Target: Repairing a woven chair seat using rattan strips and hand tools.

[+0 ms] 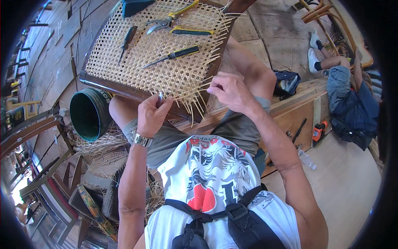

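Observation:
A seat panel of woven cane [145, 54] in a dark wooden frame [120, 89] rests across my knees, loose strand ends sticking out along its right and near edges. At the near edge, my left hand [152, 115] is closed around a short shiny metal tool [160, 98]; most of it is hidden by the fingers. My right hand [232, 92] pinches a cane strand [202, 89] at the near right corner. On the weave lie pruning shears [166, 23] with yellow and black handles, a black-handled awl [127, 43] and a black-and-yellow pointed tool [176, 54].
A dark green bucket [89, 114] stands left of my knee, cane scraps [101, 144] around it. Chair frames [54, 199] crowd the lower left. A dark blue cloth [133, 6] lies on the panel. To the right are a plastic bottle [306, 159] and another person [348, 91].

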Demonstrator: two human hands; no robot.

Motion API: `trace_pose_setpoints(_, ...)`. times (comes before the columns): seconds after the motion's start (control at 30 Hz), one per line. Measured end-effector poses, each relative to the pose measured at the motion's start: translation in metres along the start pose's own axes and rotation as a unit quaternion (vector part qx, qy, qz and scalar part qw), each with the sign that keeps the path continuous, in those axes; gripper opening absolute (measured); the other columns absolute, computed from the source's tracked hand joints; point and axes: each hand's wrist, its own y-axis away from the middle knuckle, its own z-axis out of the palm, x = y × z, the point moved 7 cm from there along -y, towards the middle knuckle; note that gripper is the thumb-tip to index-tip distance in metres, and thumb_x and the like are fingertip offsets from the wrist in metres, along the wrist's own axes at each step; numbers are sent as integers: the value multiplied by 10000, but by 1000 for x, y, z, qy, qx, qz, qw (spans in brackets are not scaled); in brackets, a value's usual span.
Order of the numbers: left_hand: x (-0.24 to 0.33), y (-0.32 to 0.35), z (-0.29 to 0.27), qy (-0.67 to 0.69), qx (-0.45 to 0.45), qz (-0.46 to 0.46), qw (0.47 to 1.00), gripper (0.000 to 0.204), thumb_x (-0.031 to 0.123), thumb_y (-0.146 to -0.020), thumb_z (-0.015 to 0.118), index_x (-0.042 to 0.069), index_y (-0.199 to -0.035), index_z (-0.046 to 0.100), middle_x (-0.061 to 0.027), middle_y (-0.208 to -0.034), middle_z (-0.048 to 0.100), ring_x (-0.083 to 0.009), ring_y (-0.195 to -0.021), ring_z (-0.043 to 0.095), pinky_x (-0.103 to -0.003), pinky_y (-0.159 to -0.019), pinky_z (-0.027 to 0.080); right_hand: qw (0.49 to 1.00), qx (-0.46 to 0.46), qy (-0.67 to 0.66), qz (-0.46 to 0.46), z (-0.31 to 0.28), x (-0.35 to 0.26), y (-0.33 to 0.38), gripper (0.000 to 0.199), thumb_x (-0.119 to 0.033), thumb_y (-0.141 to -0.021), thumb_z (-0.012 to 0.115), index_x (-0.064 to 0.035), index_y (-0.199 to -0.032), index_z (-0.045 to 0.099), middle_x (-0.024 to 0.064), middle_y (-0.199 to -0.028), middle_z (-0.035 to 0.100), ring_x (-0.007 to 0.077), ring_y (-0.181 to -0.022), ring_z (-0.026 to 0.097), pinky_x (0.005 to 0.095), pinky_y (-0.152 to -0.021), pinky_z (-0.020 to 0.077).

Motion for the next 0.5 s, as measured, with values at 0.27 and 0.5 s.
trace_pose_setpoints(0.27,18,11,-26,30,-73,-49,996,295,228,-959,734,22,-776,626,88,-633,520,-13,-585,422,-233,-505,339,995,29,80,55,-31,-16,-7,209,-195,-878,730,7,-893,676,191,-883,643,383,-881,653,450,-792,517)
trace_pose_setpoints(0.5,119,58,-43,-248,38,233,940,322,195,-952,706,-24,-749,588,-143,-626,549,-249,-524,477,-375,-510,369,928,-263,-251,-86,46,-73,-40,223,-209,-939,720,-14,-1044,692,87,-942,711,160,-937,670,338,-867,523)
